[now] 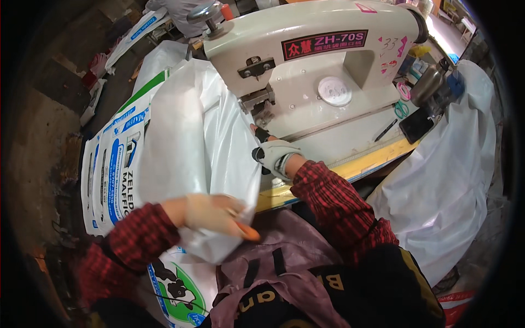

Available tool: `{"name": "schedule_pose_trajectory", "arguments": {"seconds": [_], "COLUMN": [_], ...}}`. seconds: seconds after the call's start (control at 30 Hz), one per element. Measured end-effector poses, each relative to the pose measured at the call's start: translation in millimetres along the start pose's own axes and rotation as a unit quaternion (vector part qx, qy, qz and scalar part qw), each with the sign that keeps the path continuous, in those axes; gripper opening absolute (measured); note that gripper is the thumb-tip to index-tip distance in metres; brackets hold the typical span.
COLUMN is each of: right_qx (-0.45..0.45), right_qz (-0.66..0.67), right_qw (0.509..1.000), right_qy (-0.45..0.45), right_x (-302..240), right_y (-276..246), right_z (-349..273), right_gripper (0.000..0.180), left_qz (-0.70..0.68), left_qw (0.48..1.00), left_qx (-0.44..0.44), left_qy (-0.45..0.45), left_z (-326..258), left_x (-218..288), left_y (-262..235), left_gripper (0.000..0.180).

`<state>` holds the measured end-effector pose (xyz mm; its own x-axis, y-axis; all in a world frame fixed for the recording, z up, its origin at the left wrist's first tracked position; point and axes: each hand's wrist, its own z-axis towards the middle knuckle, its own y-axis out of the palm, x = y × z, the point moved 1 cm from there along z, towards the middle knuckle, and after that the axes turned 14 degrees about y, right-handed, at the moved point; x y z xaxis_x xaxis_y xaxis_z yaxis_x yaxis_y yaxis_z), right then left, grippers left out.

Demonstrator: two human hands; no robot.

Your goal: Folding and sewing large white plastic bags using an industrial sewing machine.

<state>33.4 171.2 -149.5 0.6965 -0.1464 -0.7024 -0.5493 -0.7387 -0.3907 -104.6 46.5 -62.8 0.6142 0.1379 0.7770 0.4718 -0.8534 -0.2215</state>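
A white woven plastic sack (178, 131) drapes from the sewing machine (235, 41) down toward my lap. My right hand (276, 156), in a pale glove with dark fingertip covers, grips the sack's edge just below the needle and presser foot area (260, 106). Lower down, my left hand (213, 215), also in a pale glove, lies over the near part of the sack. Motion smears its fingers, and something orange (249, 232) shows at their tips; I cannot make out what it is.
Printed sacks (117, 164) hang at the left. On the machine table lie a black pen (386, 130), green-handled scissors (401, 110) and a dark phone (416, 125), with a metal bottle (431, 83) behind. More white sacks (448, 164) bulge at the right. A person (178, 13) sits beyond.
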Motion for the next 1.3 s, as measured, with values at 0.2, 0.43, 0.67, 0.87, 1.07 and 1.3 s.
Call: {"name": "schedule_pose_trajectory", "arguments": {"seconds": [0.2, 0.43, 0.67, 0.87, 1.07, 1.3], "right_qx": [-0.008, -0.04, -0.047, 0.13, -0.082, -0.045], "right_qz": [-0.136, -0.27, -0.355, -0.074, 0.038, -0.357], "right_qw": [0.99, 0.959, 0.932, 0.987, 0.994, 0.931], "right_qy": [-0.036, -0.074, -0.061, -0.06, 0.056, -0.062], "right_x": [16, 37, 60, 106, 63, 57], "right_y": [29, 67, 85, 97, 60, 73], "right_z": [-35, -82, -34, -10, -73, -100], "right_gripper": [0.048, 0.028, 0.064, 0.05, 0.065, 0.027], "left_qz": [0.361, 0.412, 0.507, 0.016, 0.062, 0.254], "left_qw": [0.927, 0.899, 0.828, 0.985, 0.97, 0.944], "left_qx": [-0.062, -0.151, -0.013, -0.167, -0.045, -0.189], "left_qy": [0.087, -0.004, -0.237, 0.046, 0.229, 0.097], "left_z": [58, 15, -74, 21, 36, 53], "left_x": [48, 76, 69, 16, -18, 46], "left_y": [97, 94, -10, 103, 139, 144], "left_gripper": [0.015, 0.011, 0.018, 0.031, 0.023, 0.021]}}
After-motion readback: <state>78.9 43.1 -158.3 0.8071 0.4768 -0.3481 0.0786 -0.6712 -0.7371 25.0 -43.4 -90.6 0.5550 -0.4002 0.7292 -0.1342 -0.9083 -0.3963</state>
